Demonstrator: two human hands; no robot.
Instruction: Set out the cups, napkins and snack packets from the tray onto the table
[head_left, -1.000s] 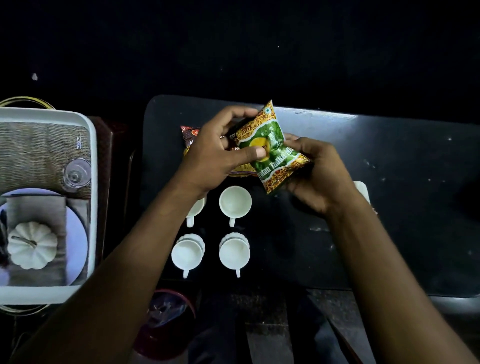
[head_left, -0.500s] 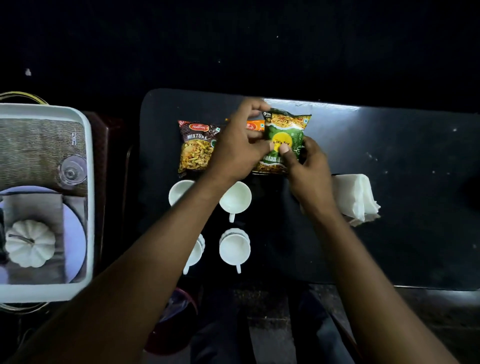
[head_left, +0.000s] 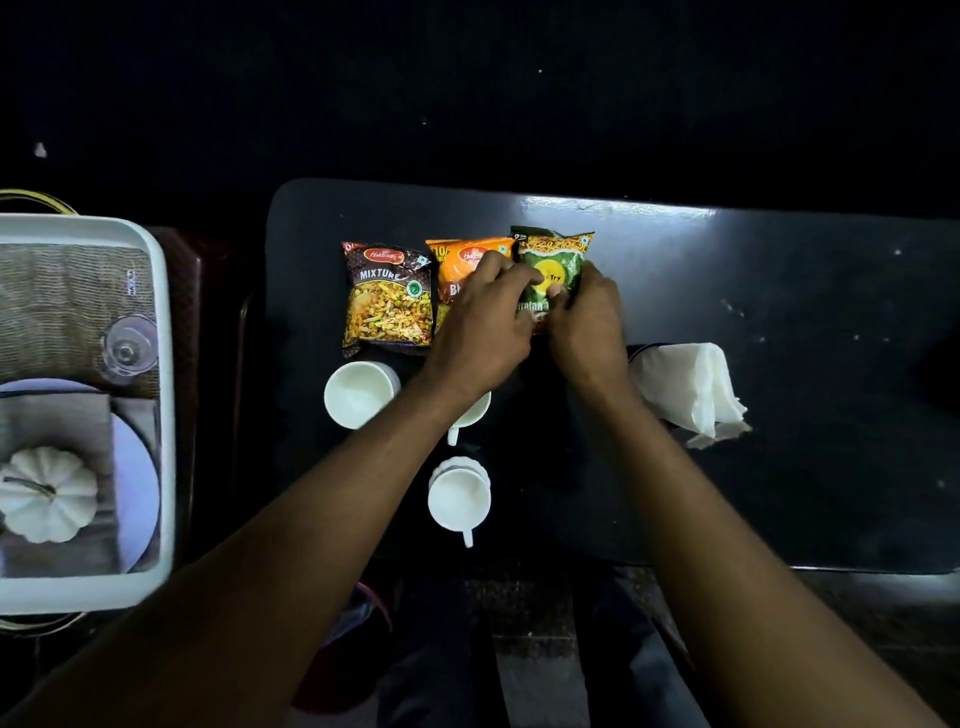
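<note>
Three snack packets lie in a row on the black table (head_left: 779, 291): a dark "Mixture" packet (head_left: 387, 296), an orange packet (head_left: 462, 265) and a green packet (head_left: 558, 262). My left hand (head_left: 483, 327) and my right hand (head_left: 587, 322) both grip the green packet's lower half, which rests on the table beside the orange one. White cups stand below the packets: one at the left (head_left: 358, 395), one mostly under my left wrist (head_left: 470, 413), one nearer me (head_left: 460, 499). A pile of white napkins (head_left: 688, 389) lies to the right.
A white tray (head_left: 161, 364) stands to the left of the table, holding a woven mat, a clear glass (head_left: 127, 351), a plate with a grey napkin and a white pumpkin ornament (head_left: 47, 493). A dark red container sits below the table's near edge.
The green packet has gone from held tilted in the air to lying flat on the table right of the orange packet. Both hands moved forward with it and still hold it.
</note>
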